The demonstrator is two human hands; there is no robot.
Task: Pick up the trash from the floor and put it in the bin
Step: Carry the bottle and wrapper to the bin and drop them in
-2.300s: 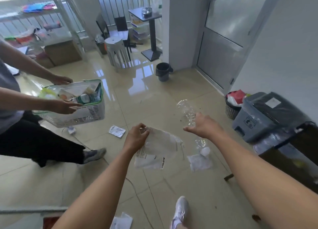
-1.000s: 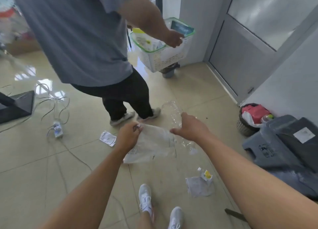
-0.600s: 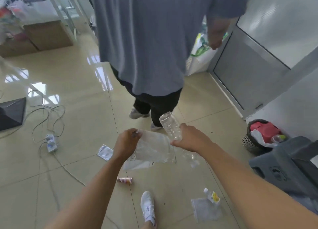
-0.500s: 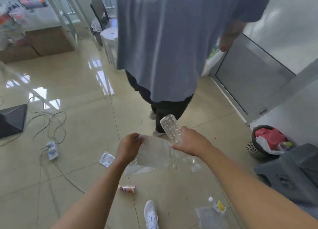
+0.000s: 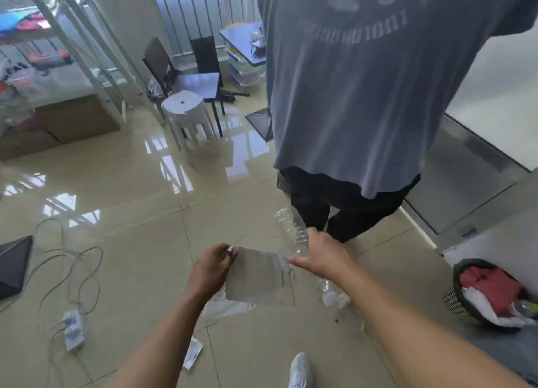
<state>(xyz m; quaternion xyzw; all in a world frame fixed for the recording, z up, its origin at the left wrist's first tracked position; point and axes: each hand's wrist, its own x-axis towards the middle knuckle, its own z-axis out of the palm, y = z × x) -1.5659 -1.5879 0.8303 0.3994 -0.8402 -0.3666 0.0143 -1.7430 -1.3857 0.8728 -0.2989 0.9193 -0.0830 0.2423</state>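
My left hand [image 5: 211, 269] pinches the top left corner of a clear plastic bag [image 5: 260, 277] that hangs in front of me. My right hand [image 5: 318, 258] grips an empty clear plastic bottle [image 5: 291, 227], bottom end up, and its thumb touches the bag's right corner. A small white wrapper [image 5: 192, 352] lies on the tiled floor below my left arm. A round dark bin [image 5: 463, 297] stuffed with red and white trash stands against the wall at the right.
A person in a grey shirt and black trousers [image 5: 349, 96] stands close in front of me. A power strip [image 5: 72, 328] with loose cables lies at the left. A white stool [image 5: 186, 116], dark chairs and cardboard boxes [image 5: 75, 118] stand farther back.
The other person has walked from left to right across my front and now stands directly ahead. I have kept the bag and bottle in my hands while the view lifted and shifted.
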